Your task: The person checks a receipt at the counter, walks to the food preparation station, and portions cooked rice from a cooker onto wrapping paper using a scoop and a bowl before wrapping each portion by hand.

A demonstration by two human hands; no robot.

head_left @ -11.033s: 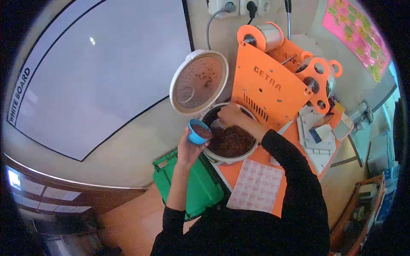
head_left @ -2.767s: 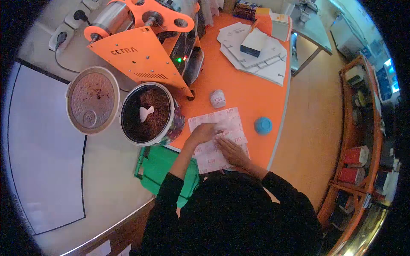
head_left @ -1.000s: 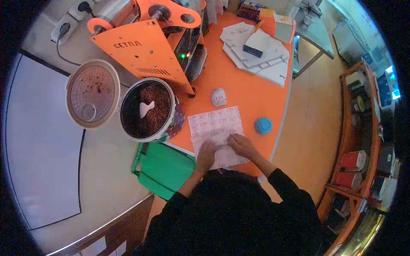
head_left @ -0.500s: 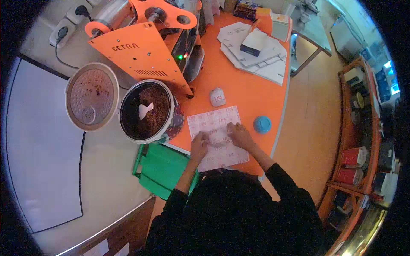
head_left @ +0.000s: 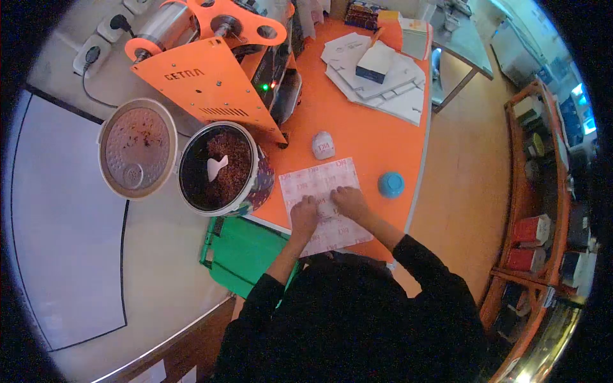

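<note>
Left hand point(head_left: 304, 216) at nine o'clock, right hand point(head_left: 350, 202) at three, fingers curled on the paper point(head_left: 330, 227), grip unclear; even pressure should help.

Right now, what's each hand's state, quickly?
Left hand: curled on the printed paper; whether it grips cannot be told.
Right hand: curled on that paper too; grip likewise unclear.

Passable room between wrapped bundle point(head_left: 324, 145) and white boards point(head_left: 389, 92); blue cup point(head_left: 391, 184) obstructs right of sheet point(head_left: 338, 235), pot point(head_left: 259, 189) left.

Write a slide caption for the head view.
Left hand and right hand on printed paper, between open pot and blue cup.
</note>
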